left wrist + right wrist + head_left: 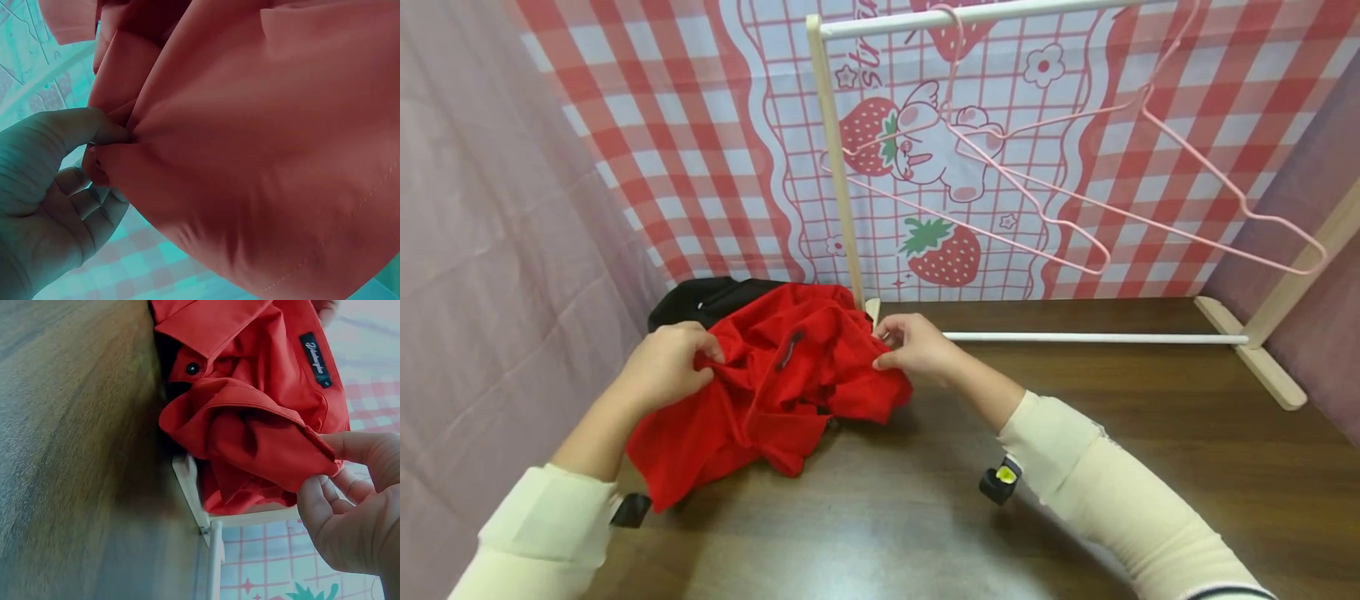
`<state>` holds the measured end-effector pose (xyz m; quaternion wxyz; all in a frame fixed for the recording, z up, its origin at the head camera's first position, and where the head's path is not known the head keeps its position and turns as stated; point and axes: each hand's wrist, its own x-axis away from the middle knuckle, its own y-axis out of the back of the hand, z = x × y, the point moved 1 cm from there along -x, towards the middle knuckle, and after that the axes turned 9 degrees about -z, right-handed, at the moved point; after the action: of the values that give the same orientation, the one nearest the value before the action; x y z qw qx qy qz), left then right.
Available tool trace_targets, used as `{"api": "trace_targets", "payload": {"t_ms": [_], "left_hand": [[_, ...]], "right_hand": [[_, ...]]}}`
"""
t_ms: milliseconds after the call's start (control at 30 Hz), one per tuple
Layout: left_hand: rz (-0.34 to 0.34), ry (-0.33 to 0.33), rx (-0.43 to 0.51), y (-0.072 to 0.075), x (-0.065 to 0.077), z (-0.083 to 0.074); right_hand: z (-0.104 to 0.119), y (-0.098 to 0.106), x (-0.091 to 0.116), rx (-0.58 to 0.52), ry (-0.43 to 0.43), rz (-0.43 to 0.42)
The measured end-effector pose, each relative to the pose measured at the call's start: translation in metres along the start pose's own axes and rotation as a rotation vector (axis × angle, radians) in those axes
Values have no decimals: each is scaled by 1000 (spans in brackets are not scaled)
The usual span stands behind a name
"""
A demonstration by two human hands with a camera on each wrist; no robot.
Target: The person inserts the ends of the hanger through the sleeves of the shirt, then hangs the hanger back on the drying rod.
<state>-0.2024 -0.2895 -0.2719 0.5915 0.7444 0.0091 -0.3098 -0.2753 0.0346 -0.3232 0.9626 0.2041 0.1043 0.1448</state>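
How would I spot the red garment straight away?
Find the clothes rack on the brown surface. Near its left post in the head view, the left hand and right hand pinch a crumpled red garment. Its bright red colour and dark label set it apart from the black item behind.

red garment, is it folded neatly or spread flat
Neither: the red garment is loosely bunched. Its cloth shows crumpled creases and overlapping layers, and its edges point different ways.
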Motion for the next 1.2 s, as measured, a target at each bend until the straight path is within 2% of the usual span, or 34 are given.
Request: {"api": "trace_targets", "payload": {"t_ms": [300,500,633,867,1200], "left_hand": [[-1,-41,-13,8,-3,-22],[-40,-116,-7,12,-4,-38],[-54,-152,-1,13,-4,-49],[-54,-199,15,12,-7,-70],[-128,-323,34,11,-8,-94]], "right_hand": [[1,20,21,-103,-44,26],[-2,38,36,-200,-99,19],[-6,53,43,-238,-103,16],[-12,78,60,-256,-121,-2],[-20,104,84,-227,-82,-42]]}}
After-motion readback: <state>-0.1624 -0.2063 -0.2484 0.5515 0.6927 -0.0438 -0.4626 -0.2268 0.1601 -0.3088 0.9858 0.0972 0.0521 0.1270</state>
